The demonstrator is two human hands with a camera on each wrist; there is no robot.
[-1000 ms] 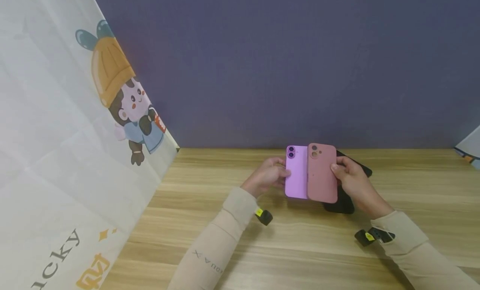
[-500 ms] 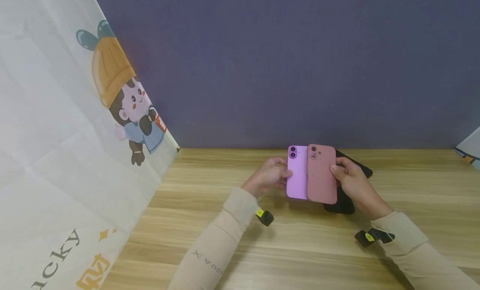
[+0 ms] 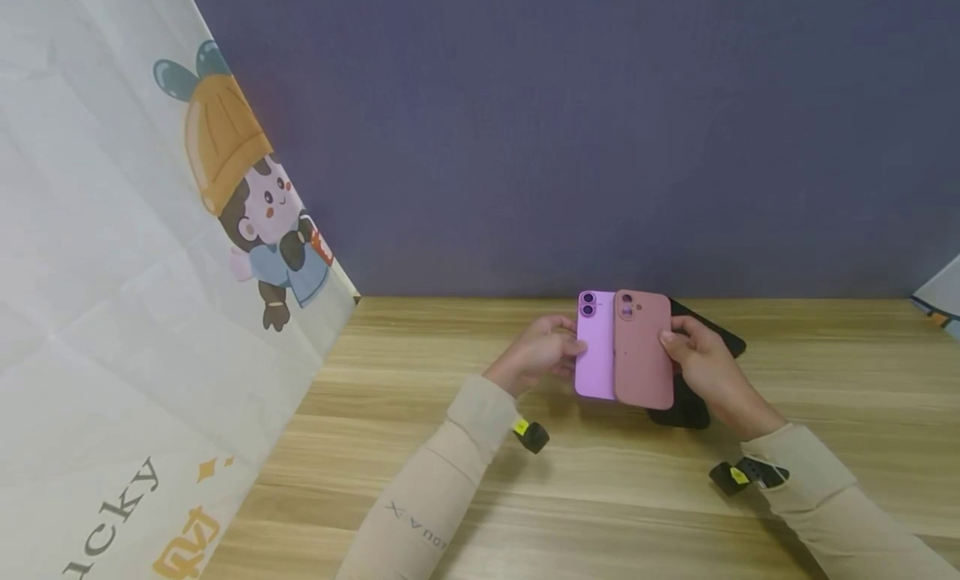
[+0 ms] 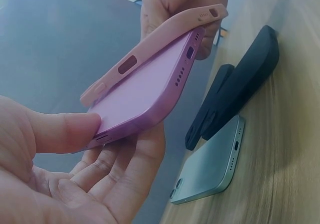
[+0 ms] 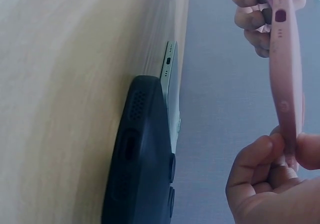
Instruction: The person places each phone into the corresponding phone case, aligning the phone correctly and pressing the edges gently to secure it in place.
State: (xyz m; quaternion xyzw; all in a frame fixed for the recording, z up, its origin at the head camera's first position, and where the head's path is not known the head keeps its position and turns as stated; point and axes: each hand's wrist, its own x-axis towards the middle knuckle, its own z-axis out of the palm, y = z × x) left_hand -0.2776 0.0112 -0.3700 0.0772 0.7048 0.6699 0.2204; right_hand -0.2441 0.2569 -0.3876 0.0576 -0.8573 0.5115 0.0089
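My left hand (image 3: 542, 352) pinches the left edge of a purple phone (image 3: 595, 359), its back and two camera lenses turned up. In the left wrist view the thumb lies on the back of that phone and the fingers are beneath. My right hand (image 3: 708, 365) pinches the right edge of a pink phone case (image 3: 645, 359) between thumb and fingers. The case overlaps the phone's right part, tilted against it; phone camera parts show through its camera opening. Both are held above the table.
Below lie a black phone case (image 5: 142, 144) and a pale green phone (image 4: 212, 159) on the wooden table (image 3: 450, 330). The pink case hides the green phone in the head view. A dark blue panel (image 3: 600, 138) rises behind; a white printed sheet (image 3: 112, 272) stands left.
The purple phone has shifted slightly right, further under the pink case. Its lenses now show through the case's camera opening. The right hand has barely moved.
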